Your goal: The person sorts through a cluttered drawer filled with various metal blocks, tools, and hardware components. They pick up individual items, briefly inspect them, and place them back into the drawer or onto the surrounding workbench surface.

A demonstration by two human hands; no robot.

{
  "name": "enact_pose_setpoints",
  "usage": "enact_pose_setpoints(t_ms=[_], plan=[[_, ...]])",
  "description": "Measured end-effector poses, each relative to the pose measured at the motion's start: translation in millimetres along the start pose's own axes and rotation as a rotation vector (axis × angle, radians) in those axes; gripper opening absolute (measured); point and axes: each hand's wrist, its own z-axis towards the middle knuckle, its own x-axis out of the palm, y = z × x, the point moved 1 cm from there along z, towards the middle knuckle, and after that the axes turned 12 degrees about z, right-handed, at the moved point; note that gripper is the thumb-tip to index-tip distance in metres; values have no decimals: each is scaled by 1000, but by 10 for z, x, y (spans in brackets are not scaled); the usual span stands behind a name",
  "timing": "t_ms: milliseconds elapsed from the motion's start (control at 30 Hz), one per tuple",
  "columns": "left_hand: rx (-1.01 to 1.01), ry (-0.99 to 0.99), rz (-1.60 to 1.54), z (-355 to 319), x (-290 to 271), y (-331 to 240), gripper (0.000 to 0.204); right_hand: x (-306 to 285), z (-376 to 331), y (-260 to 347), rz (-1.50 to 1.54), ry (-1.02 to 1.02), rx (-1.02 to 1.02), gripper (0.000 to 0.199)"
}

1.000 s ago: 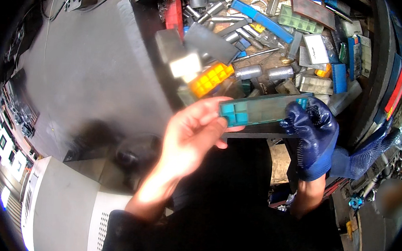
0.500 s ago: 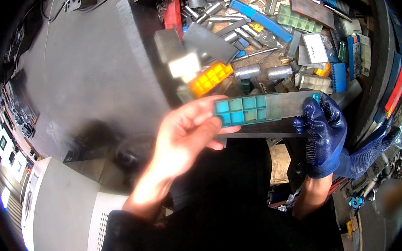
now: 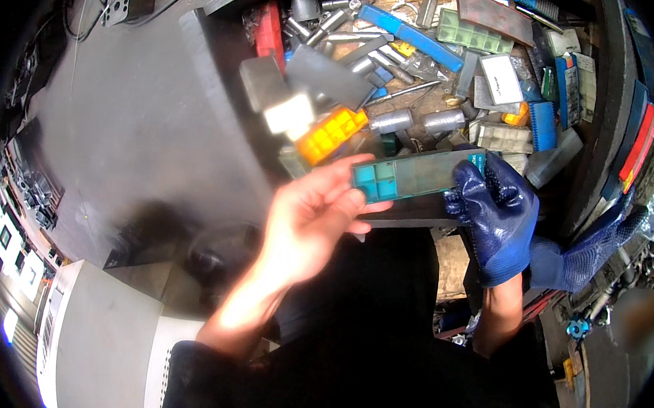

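My bare left hand pinches the left end of a small teal compartment box between thumb and fingers. The dull translucent sliding lid covers most of the box, and a few square cells show uncovered at its left end. My right hand, in a dark blue coated glove, grips the right end of the lid. Both hands hold the box level above the front edge of an open drawer. Whether inserts lie in the cells is too small to tell.
Metal tool shanks, a yellow compartment box, a long blue case and a pale green box crowd the drawer. A grey metal surface spreads to the left. Another blue glove lies beside my right wrist.
My right hand has moved left, sliding the lid along the box so that fewer cells show. My left hand keeps its hold on the box end.
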Motion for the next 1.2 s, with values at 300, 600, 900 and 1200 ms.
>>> enact_pose_setpoints(t_ms=[300,600,900,1200], plan=[[-6,-7,35,50,54,-15,40,-73,19,66,121,34,148,20],[25,-25,22,79,162,-52,36,-118,-23,35,140,49,224,18],[-39,-18,-70,50,170,-71,32,-218,-8,-30,221,63,298,19],[-152,17,-196,6,128,-94,28,-190,-110,77,267,146,238,17]])
